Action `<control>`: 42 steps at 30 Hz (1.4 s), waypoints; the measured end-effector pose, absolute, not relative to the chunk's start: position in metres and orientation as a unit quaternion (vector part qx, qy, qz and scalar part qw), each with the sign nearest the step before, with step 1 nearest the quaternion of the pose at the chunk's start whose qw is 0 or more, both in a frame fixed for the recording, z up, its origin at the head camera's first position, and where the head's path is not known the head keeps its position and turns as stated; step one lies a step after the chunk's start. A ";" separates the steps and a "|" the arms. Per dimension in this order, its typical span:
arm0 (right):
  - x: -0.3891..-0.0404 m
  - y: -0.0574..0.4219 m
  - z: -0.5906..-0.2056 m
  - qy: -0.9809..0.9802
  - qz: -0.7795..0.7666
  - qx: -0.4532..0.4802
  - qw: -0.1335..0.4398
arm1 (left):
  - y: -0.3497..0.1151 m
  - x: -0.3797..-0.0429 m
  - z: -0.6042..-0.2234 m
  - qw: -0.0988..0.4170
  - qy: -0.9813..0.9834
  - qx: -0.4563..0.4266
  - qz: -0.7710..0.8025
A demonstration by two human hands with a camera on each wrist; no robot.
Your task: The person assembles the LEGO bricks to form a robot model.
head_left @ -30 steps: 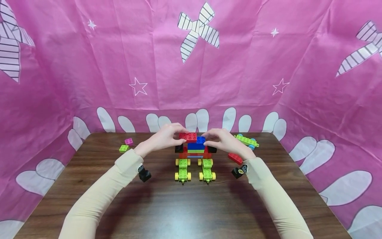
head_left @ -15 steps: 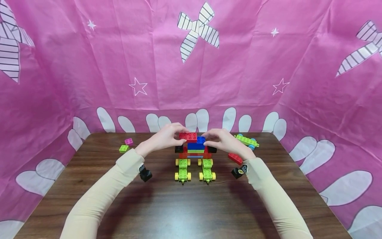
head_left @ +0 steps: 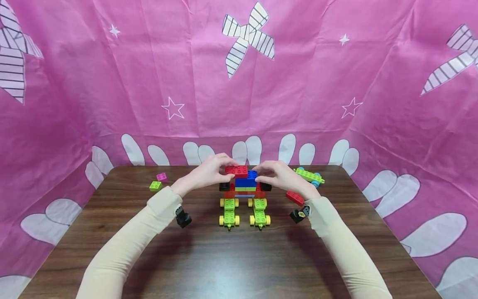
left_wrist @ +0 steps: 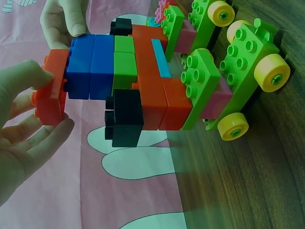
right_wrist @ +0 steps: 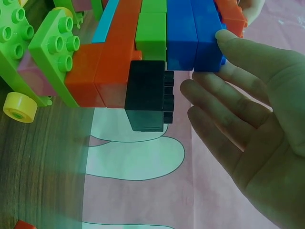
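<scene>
A toy brick figure stands near the back of the table, its feet made of green wheeled bases (head_left: 229,216) with yellow wheels. My left hand (head_left: 209,172) pinches a red brick (left_wrist: 51,88) between thumb and fingers. That brick lies against the studs of the upper blue brick (left_wrist: 80,67), offset to the left; whether it is pressed fully home I cannot tell. My right hand (head_left: 278,174) grips the blue bricks (right_wrist: 205,38) from the other side, thumb in front and fingers behind. Black bricks (left_wrist: 126,117) jut out at both sides below, under a green layer (right_wrist: 151,36).
Pink (head_left: 161,177) and green (head_left: 155,185) small bricks lie at the back left. Behind the right forearm are a loose red brick (head_left: 295,198) and a green wheeled base (head_left: 309,176) with blue wheels. Pink patterned cloth (head_left: 239,108) surrounds the wooden table (head_left: 239,265).
My left wrist has shifted very slightly to the right. Both hands keep their hold, and the brick figure stays in place.
</scene>
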State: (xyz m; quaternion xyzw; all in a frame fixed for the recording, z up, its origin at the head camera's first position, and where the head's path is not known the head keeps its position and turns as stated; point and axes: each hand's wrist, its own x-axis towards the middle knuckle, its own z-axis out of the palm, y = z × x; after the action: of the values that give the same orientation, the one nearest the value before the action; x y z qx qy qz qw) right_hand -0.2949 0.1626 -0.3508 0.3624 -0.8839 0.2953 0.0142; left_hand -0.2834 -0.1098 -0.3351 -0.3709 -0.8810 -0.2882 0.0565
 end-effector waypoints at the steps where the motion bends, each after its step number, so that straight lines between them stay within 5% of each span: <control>1: -0.295 0.163 -0.351 -0.884 0.296 0.362 0.015 | -0.110 -0.283 -0.335 0.055 -0.881 -0.370 -0.290; 42: -0.294 0.161 -0.349 -0.886 0.288 0.363 0.014 | -0.110 -0.284 -0.334 0.073 -0.875 -0.380 -0.290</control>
State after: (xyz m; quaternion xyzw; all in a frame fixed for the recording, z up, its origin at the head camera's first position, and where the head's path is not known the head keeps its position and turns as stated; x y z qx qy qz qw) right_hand -0.2935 0.1606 -0.3488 0.3626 -0.8863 0.2878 0.0143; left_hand -0.2839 -0.1098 -0.3341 -0.3803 -0.8753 -0.2897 0.0727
